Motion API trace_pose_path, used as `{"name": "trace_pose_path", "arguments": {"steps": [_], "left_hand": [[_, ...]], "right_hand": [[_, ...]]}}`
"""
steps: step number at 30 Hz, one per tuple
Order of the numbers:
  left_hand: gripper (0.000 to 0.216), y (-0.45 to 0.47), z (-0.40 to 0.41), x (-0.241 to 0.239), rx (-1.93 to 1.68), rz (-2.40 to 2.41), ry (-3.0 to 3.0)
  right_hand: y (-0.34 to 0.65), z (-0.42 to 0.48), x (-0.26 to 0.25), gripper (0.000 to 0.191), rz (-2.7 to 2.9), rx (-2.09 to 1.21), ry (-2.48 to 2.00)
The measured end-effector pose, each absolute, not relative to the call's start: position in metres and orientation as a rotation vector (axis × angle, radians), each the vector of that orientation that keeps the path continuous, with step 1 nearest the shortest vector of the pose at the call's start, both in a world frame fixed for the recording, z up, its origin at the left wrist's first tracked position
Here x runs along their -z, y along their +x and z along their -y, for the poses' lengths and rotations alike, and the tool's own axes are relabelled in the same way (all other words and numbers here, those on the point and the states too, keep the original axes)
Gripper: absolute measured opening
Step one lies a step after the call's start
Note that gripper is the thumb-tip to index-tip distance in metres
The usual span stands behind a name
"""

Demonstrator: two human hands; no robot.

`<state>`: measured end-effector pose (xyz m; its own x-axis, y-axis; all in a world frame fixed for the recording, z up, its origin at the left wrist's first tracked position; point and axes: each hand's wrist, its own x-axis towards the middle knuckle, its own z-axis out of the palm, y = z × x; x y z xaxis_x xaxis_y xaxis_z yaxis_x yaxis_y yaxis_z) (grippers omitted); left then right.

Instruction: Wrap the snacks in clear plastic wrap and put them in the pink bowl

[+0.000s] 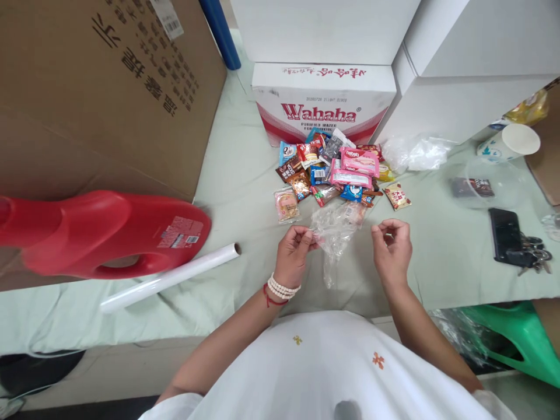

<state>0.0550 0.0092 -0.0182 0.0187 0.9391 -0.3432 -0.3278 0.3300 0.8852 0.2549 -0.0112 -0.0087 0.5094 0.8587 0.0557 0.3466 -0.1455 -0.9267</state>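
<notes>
Bag (336, 230) in the pinch of left fingers (301, 231), edges indistinct; right fingers (397, 225) curled, grip unclear

The white box (324, 102) reads "Wahaha®" in red, with "PURIFIED WATER FOR DRINKING" below and a stamped code beginning 202 above; 哈哈 can be made out, upside down, on its top; the brown carton (109, 93) carries 温馨提示, slanting; a pink packet (359, 162) says "nabati", a dark brown packet (289, 171) "COCOA"; the red jug (114, 224) bears a barcoded label, its print too small to read
</notes>
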Motion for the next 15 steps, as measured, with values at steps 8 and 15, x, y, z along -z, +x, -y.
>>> {"name": "trace_pose_path", "arguments": {"steps": [8, 15], "left_hand": [[0.036, 0.064, 0.004, 0.018, -1.189, -1.167, 0.776], [0.044, 0.014, -0.021, 0.032, -1.226, -1.151, 0.201]], "right_hand": [[0.203, 0.007, -0.001, 0.026, 1.112, -1.055, -1.472], [0.242, 0.012, 0.011, 0.037, 0.485, -1.22, -1.348]]}}
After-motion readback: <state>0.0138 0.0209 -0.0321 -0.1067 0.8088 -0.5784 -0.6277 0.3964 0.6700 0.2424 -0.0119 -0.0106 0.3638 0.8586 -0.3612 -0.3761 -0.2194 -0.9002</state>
